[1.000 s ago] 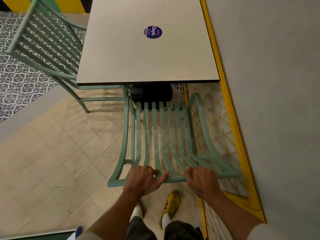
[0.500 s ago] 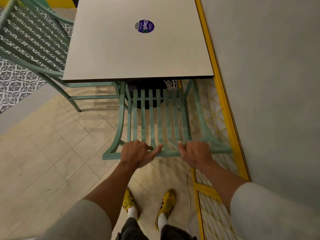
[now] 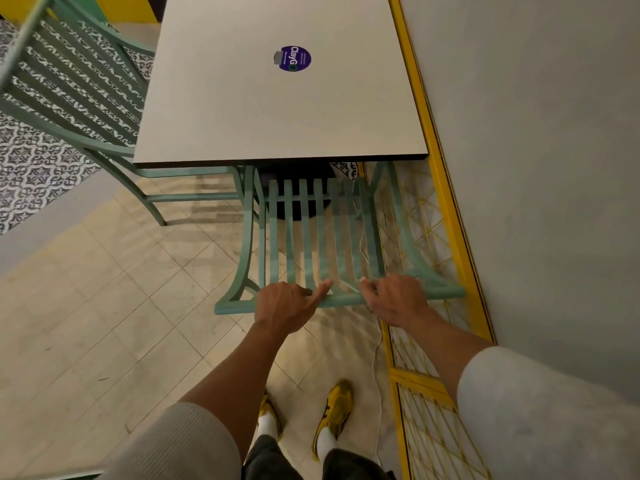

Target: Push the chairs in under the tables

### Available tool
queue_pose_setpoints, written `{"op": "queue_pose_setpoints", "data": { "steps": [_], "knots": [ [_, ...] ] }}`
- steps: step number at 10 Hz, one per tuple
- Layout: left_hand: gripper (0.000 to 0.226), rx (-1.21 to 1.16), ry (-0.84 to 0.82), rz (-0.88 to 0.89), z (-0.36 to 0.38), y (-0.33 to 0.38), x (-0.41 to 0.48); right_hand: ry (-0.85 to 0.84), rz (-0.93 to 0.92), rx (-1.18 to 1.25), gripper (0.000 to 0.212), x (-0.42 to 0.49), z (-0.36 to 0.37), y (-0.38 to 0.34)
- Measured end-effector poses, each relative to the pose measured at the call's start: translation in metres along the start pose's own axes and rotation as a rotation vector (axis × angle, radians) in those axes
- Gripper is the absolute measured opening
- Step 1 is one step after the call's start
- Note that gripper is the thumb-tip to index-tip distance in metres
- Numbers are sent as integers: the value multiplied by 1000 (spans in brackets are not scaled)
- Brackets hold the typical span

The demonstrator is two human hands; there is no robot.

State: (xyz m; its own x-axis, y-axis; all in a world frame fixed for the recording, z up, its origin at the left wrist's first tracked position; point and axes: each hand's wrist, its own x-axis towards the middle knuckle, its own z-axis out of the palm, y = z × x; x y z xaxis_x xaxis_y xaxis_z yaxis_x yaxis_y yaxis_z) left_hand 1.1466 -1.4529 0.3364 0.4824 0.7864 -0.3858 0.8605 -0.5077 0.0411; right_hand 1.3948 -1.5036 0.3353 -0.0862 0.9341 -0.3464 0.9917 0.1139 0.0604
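Note:
A mint-green slatted metal chair (image 3: 322, 233) stands in front of me, its seat hidden under the beige square table (image 3: 277, 109). Only the backrest slats and top rail show. My left hand (image 3: 285, 304) grips the top rail left of centre, index finger stretched along it. My right hand (image 3: 394, 299) is closed on the same rail to the right. A second green chair (image 3: 74, 95) stands at the table's left side, its seat partly under the tabletop.
A grey wall (image 3: 540, 168) runs close along the right, edged by a yellow frame with mesh (image 3: 440, 244). A thin white cable (image 3: 377, 341) trails on the beige tile floor. Patterned tiles (image 3: 38, 168) lie far left. My yellow shoes (image 3: 337, 410) stand behind the chair.
The chair has slid forward, and its seat has gone under the table edge. Both hands stayed on the top rail and moved with it; I stepped closer.

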Motion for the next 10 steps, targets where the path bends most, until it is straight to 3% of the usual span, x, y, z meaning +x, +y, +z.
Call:
{"op": "queue_pose_setpoints", "data": {
  "steps": [1,3,4,5,7,10],
  "knots": [
    [64,-54,-79,5,0,0,-5,-66,69,92,40,-4,-6,-4],
    [93,-273,-83,-35,-12,-37,-21,-188,135,231,68,-12,-30,-30],
    [97,-249,-41,8,-29,-65,-34,-218,183,299,70,-16,-50,-59],
    [93,-240,-15,90,-47,-98,-45,-246,147,296,51,-11,-70,-87],
    [79,-151,-8,230,-67,-166,-73,-299,266,329,53,16,-104,-151],
    [92,-22,-94,187,-82,-266,-55,-223,372,423,70,52,-121,-191]
  ]
}}
